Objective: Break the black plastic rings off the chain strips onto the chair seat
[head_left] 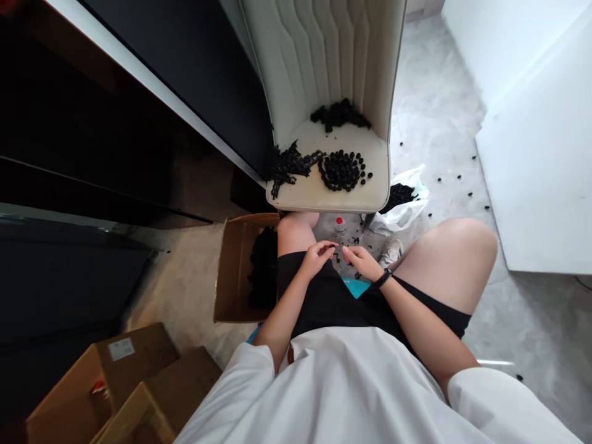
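Note:
My left hand (318, 257) is over my lap, thumb and fingers pinched together on a small black piece (332, 246) too tiny to name. Just to its right, my right hand (364, 262) is closed with thumb against forefinger; whatever it may hold is hidden. A narrow gap separates the two hands. In front of them stands a pale padded chair (314, 198). On its seat lie a cluster of small round black pieces (341, 171), a tangle of black strips (291, 165) to the left, and a loose black heap (340, 115) against the backrest.
A white plastic bag (401, 216) of black pieces sits right of the chair. Left of my leg is an open cardboard box (235, 271) with black material; more boxes (134, 357) stand lower left. A red-capped clear bottle (340, 224) is below the seat. Black bits dot the floor (435, 111).

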Demonstrator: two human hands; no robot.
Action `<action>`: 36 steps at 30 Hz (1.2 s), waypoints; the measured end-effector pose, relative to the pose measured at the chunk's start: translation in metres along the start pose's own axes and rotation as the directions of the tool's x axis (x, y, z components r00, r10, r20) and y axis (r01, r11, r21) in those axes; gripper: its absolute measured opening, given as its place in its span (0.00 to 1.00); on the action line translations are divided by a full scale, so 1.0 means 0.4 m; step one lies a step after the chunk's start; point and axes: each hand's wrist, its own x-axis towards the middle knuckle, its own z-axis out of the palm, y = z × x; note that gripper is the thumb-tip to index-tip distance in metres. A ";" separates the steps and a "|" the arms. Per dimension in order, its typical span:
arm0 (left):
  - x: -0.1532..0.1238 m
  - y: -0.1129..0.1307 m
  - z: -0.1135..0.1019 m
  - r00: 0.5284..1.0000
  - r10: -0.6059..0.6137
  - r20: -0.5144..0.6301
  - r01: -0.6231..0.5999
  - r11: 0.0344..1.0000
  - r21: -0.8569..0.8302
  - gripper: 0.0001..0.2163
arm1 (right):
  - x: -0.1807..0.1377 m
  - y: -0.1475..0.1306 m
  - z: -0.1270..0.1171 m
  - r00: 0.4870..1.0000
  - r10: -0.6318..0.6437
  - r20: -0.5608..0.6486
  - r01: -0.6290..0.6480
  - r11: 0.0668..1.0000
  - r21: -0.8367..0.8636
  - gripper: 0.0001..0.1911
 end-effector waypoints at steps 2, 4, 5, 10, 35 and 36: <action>0.011 -0.019 0.008 1.000 -0.022 -0.017 0.022 0.999 -0.023 0.21 | 0.007 0.016 0.001 1.000 0.000 0.007 0.000 0.997 0.071 0.25; 0.022 -0.026 0.013 0.999 -0.031 -0.020 0.030 0.998 -0.047 0.22 | 0.016 0.032 0.001 1.000 0.007 0.023 -0.011 0.988 0.151 0.16; 0.028 -0.027 0.014 0.999 -0.036 -0.025 0.035 0.998 -0.059 0.22 | 0.021 0.040 0.001 0.999 0.019 0.025 -0.023 0.984 0.175 0.11; 0.042 -0.032 0.019 0.998 -0.062 -0.021 0.060 0.996 -0.065 0.20 | 0.040 0.056 0.004 0.998 0.044 -0.048 -0.037 0.990 0.137 0.09; 0.038 -0.030 0.020 0.999 -0.037 -0.026 0.035 0.997 -0.066 0.23 | 0.040 0.037 0.001 0.978 -0.043 -0.202 0.018 0.992 -0.123 0.30; 0.038 -0.028 0.021 0.999 -0.042 -0.026 0.040 0.997 -0.062 0.23 | 0.040 0.037 0.002 0.977 -0.051 -0.207 0.025 0.992 -0.125 0.31</action>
